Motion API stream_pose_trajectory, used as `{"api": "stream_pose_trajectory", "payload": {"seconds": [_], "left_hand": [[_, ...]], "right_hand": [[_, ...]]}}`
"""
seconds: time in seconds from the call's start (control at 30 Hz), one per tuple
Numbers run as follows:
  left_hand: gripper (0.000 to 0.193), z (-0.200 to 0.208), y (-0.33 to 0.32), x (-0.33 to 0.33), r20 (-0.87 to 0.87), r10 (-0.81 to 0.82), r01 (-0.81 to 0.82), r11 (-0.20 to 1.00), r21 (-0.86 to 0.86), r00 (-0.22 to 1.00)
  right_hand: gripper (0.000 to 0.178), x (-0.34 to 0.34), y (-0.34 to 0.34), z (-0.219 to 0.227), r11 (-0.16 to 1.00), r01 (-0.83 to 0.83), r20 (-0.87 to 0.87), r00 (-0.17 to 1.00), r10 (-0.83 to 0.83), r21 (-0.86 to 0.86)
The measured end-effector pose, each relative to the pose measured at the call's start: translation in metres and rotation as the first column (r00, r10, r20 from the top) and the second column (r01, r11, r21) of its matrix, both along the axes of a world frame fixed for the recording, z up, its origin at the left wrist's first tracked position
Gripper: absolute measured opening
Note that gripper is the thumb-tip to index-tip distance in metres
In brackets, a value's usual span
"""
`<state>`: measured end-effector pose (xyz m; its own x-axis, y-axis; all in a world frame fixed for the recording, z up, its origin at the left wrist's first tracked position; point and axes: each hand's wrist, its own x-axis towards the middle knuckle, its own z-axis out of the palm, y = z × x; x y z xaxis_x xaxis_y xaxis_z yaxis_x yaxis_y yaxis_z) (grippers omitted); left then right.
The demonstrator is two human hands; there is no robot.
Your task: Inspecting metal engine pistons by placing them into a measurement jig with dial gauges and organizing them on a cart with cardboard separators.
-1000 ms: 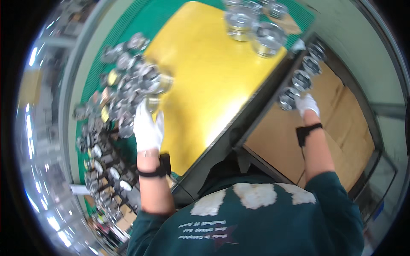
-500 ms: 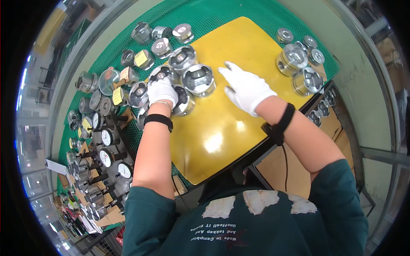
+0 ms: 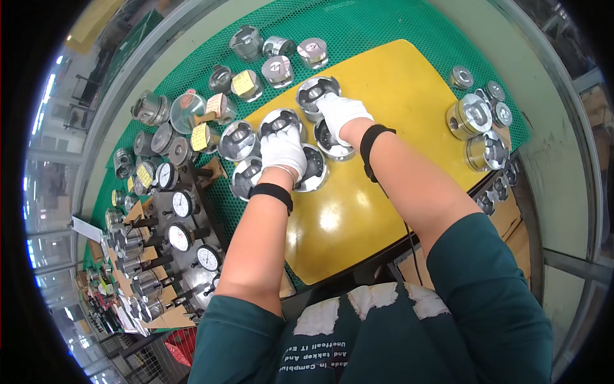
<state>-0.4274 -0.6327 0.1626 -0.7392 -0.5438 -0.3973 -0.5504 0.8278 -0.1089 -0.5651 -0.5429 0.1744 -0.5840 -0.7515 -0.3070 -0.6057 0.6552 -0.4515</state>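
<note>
Both my hands wear white gloves and work among a group of metal engine pistons at the left side of a yellow mat (image 3: 377, 198). My left hand (image 3: 283, 153) has its fingers bent over a piston (image 3: 279, 120) in the middle of the group. At the group's far end, my right hand (image 3: 344, 116) has closed fingers on the near right rim of another piston (image 3: 314, 91). A third piston (image 3: 332, 139) stands just below that hand. More pistons stand beside my left hand, one (image 3: 238, 141) to its left and one (image 3: 313, 168) partly behind it.
Two stacked-looking pistons (image 3: 470, 118) and smaller round parts (image 3: 462, 77) stand at the right. Pistons with yellow notes (image 3: 244, 84) crowd the green mesh mat (image 3: 364, 25). Dial gauges (image 3: 181, 237) on a dark stand lie at the left. A cable hangs from my right wristband (image 3: 373, 150).
My right hand has moved left from over the yellow mat to the far piston, its fingers closing there. My left hand stays on the group. The whole view has shifted somewhat.
</note>
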Motion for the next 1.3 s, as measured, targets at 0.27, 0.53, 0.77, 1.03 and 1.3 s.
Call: {"api": "stream_pose_trajectory", "payload": {"seconds": [0.27, 0.53, 0.77, 1.03, 1.3], "left_hand": [[0.063, -0.002, 0.01, -0.008, -0.007, 0.017, -0.018, 0.999, -0.05, 1.0], [0.075, -0.007, 0.013, 0.01, -0.033, 0.016, -0.019, 0.996, -0.086, 0.999], [0.054, 0.018, 0.207, 0.015, -0.446, -0.545, 0.581, 0.811, -0.067, 0.709], [0.04, -0.01, 0.397, 0.014, -0.542, -0.79, 0.958, 0.248, 0.148, 0.288], [0.034, -0.165, 0.452, 0.007, -0.075, -0.955, 0.947, 0.271, 0.17, 0.287]], "right_hand": [[0.05, 0.012, 0.139, -0.001, 0.98, 0.039, 0.096, 0.994, -0.058, 0.194], [0.029, 0.081, 0.365, 0.04, 0.96, 0.277, 0.132, 0.951, -0.281, 0.048], [0.033, 0.153, 0.582, 0.013, 0.658, 0.722, -0.011, 0.675, -0.737, 0.217], [0.036, 0.181, 0.697, -0.048, 0.427, 0.834, -0.047, 0.471, -0.881, 0.35], [0.038, 0.155, 0.725, -0.077, 0.429, 0.839, 0.095, 0.423, -0.901, 0.334]]}}
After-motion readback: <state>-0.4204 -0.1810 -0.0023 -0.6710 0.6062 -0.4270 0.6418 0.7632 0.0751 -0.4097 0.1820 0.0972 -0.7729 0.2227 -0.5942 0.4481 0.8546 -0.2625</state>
